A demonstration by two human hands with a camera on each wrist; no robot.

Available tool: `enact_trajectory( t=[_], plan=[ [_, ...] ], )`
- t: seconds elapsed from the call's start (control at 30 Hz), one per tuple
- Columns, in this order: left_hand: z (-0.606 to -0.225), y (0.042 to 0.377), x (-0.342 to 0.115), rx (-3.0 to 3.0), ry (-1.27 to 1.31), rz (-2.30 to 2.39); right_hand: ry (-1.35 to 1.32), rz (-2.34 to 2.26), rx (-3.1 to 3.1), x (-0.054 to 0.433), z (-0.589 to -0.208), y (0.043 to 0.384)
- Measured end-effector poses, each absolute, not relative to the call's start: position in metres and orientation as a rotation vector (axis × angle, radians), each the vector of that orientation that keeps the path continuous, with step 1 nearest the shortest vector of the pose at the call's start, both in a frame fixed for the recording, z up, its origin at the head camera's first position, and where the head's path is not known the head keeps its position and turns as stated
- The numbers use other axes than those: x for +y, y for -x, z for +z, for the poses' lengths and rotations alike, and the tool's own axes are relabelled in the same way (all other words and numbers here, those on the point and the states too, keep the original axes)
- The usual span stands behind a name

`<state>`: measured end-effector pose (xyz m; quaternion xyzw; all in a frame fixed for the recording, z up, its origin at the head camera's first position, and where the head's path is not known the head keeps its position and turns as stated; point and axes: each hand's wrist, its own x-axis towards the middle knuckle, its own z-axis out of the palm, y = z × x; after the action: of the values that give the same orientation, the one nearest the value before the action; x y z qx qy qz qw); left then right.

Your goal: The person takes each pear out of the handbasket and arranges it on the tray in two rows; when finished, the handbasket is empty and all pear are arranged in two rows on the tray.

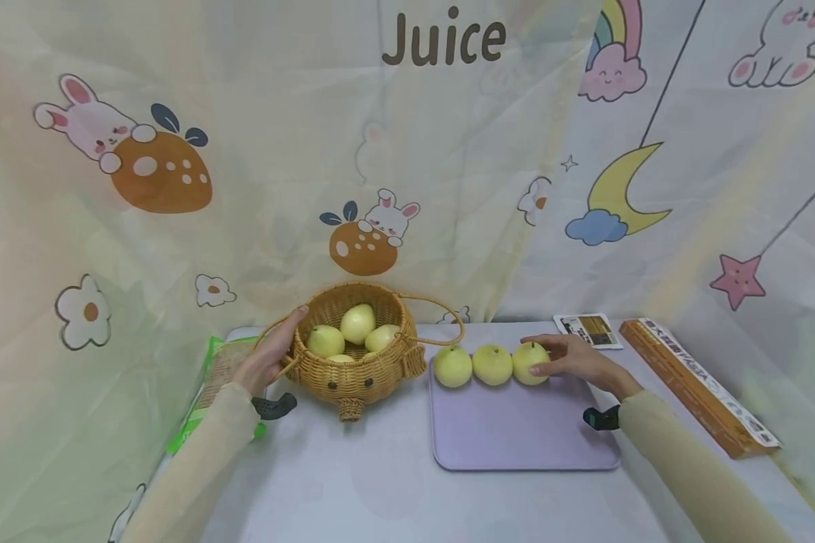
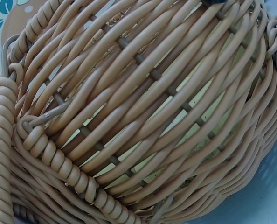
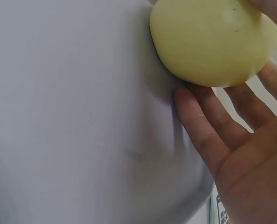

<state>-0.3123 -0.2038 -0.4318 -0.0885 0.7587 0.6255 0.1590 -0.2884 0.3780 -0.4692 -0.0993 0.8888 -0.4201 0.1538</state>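
Note:
A wicker basket (image 1: pixel 363 377) with an animal face holds several pale yellow pears (image 1: pixel 358 323). My left hand (image 1: pixel 272 356) grips its left side, thumb by the rim; in the left wrist view the woven wall (image 2: pixel 143 102) fills the frame and hides most of that hand. Along the back edge of a lilac tray (image 1: pixel 523 430), three more pears stand in a row. My right hand (image 1: pixel 573 360) holds the rightmost pear (image 1: pixel 530 363) between thumb and fingers. In the right wrist view, the fingers reach under and around this pear (image 3: pixel 208 42), close to the tray surface.
Under my left forearm lies a green-edged packet (image 1: pixel 210 385). A long brown box (image 1: pixel 699 388) runs along the table's right side, with a small dark-and-white packet (image 1: pixel 588 330) behind the tray. A printed curtain (image 1: pixel 258 226) hangs close behind everything.

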Motion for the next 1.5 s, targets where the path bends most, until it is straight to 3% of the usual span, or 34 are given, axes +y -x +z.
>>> enact_trajectory(
  t=[0.37,0.63,1.0,1.5],
  plan=[
    [-0.433,0.311,-0.206,2.190,0.257,1.777,0.371,-1.133,2.487,0.380,-0.458,0.288],
    [-0.432,0.313,-0.208,2.188,0.284,1.772,0.452,-1.006,2.468,0.366,-0.410,0.306],
    [-0.435,0.313,-0.209,2.176,0.309,1.800,0.662,-1.037,2.585,0.274,-0.352,0.335],
    [-0.435,0.318,-0.203,2.132,0.278,1.842,0.814,-1.310,2.525,0.156,-0.343,0.344]
  ],
)
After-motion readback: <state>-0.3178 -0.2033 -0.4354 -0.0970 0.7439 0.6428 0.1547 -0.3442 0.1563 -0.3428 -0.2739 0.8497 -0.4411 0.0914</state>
